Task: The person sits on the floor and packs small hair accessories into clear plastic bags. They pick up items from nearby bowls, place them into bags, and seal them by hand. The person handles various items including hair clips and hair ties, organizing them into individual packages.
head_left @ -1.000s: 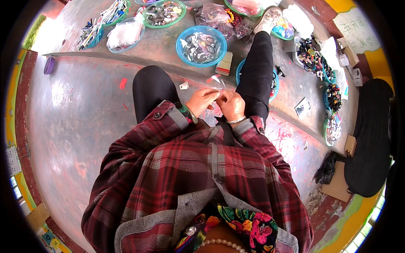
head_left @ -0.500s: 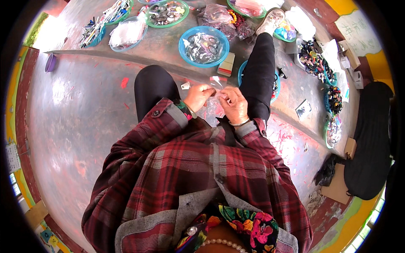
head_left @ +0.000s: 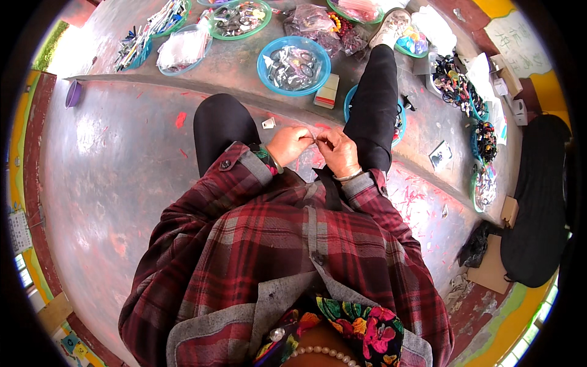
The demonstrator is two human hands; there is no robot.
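Head view shows the left hand (head_left: 288, 144) and right hand (head_left: 335, 148) pinching one tiny clear piece (head_left: 313, 137) over the grey concrete floor (head_left: 122, 183), where a slip could lose it.

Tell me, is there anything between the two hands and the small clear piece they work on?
Nothing visible. The left hand and the right hand meet over the lap, and both pinch the small clear piece directly with their fingertips. The blue bowl of small items lies farther away on the floor.
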